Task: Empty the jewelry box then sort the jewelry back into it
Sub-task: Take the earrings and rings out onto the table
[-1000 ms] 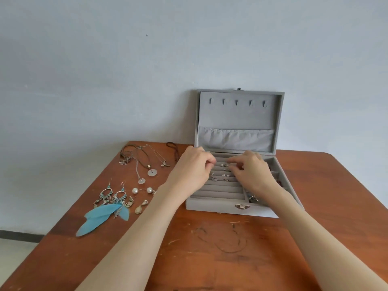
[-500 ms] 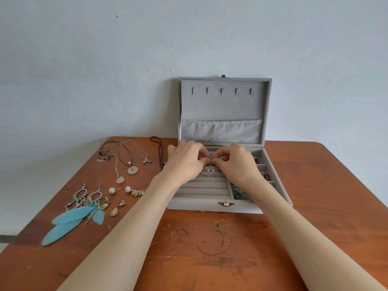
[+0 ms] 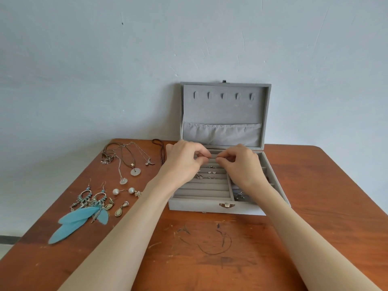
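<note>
Grey jewelry box [image 3: 201, 206]: hands [image 3: 212, 162] hide pinched item.

Both hands [image 3: 184, 162] [image 3: 239, 164] over open jewelry box [image 3: 210, 206], fingertips nearly meeting.

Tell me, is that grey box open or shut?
Open. The box has its lid standing upright against the wall, so the ring rows and small studs inside are showing.

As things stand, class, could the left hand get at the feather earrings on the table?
Probably yes: the feather earrings lie in the open on the table, to the left of the left hand, with nothing covering them.
</note>
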`<state>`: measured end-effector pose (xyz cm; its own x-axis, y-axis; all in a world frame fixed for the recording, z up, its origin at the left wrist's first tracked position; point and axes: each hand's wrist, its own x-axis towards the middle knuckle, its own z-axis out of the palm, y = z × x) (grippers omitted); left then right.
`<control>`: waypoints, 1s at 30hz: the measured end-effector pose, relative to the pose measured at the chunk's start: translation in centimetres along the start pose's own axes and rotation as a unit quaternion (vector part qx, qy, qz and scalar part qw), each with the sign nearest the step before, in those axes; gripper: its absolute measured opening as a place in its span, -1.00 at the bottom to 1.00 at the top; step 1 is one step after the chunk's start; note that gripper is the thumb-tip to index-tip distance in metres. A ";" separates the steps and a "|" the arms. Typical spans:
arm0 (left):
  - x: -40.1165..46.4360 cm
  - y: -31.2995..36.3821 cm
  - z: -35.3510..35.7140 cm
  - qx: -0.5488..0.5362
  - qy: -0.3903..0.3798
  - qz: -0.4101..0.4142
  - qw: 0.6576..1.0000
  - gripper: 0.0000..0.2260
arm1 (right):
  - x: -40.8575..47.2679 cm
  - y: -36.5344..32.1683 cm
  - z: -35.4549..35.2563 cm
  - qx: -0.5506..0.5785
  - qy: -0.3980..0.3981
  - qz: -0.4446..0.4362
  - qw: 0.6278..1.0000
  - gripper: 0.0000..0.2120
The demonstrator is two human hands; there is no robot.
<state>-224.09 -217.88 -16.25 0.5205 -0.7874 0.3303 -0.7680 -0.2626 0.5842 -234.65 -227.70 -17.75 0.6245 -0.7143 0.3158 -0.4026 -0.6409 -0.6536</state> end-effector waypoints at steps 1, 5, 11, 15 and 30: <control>-0.2 0.1 -0.7 -0.005 0.006 0.003 1.000 -0.92 | -0.2 -0.2 -0.2 0.017 0.011 -0.003 1.000 -0.92; -2.2 -0.6 -3.6 -0.032 0.023 0.003 0.999 -0.91 | -1.7 -1.9 -0.4 0.045 0.006 -0.045 0.998 -0.92; -6.7 -3.3 -6.6 -0.015 0.040 -0.054 0.998 -0.90 | -5.4 -6.3 2.1 0.033 -0.044 -0.135 0.989 -0.91; -9.4 -5.3 -7.5 -0.030 0.042 -0.090 0.995 -0.84 | -7.0 -7.9 4.4 -0.051 -0.062 -0.182 0.980 -0.88; -11.1 -6.3 -7.6 0.024 -0.032 -0.083 0.996 -0.85 | -7.4 -7.8 6.4 -0.138 -0.053 -0.218 0.965 -0.97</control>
<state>-222.20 -203.32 -17.97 0.6179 -0.7645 0.1836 -0.6914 -0.4171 0.5898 -231.83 -215.61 -19.34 0.8343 -0.3360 0.4371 -0.2398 -0.9351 -0.2611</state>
